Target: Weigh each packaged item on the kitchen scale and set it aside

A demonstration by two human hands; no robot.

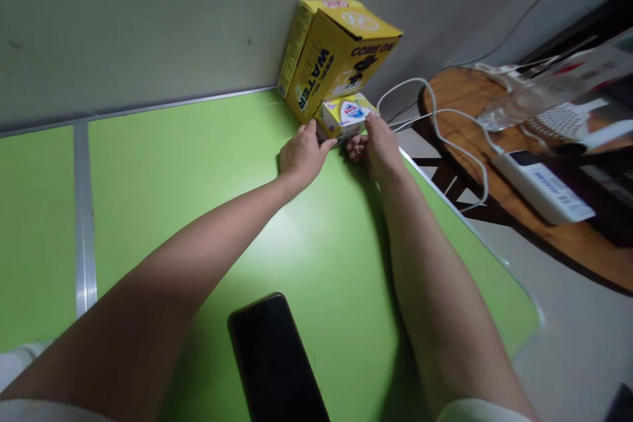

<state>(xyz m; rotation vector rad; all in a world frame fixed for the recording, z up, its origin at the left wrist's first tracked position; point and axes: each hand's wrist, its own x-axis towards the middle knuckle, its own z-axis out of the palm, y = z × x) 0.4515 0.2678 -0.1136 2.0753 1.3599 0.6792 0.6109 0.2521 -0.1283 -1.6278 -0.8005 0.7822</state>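
A small yellow and white box [345,109] with a blue and red logo sits against the front of a larger yellow carton [336,59] at the far corner of the table. My left hand [304,151] grips the small box at its left end, the thumb along its near side. At the other end, my right hand [376,143] has its thumb on the box's corner and its fingers curled low beside it. Both hands are closed on the small box. The larger carton, printed "WATER" and "COME ON", stands upright close to the wall.
A black phone [277,356] lies on the green table [208,151] between my forearms. Right of the table stands a round wooden stool or table [531,217] holding a white power strip [542,186], cables and a clear plastic bag. A wall runs behind.
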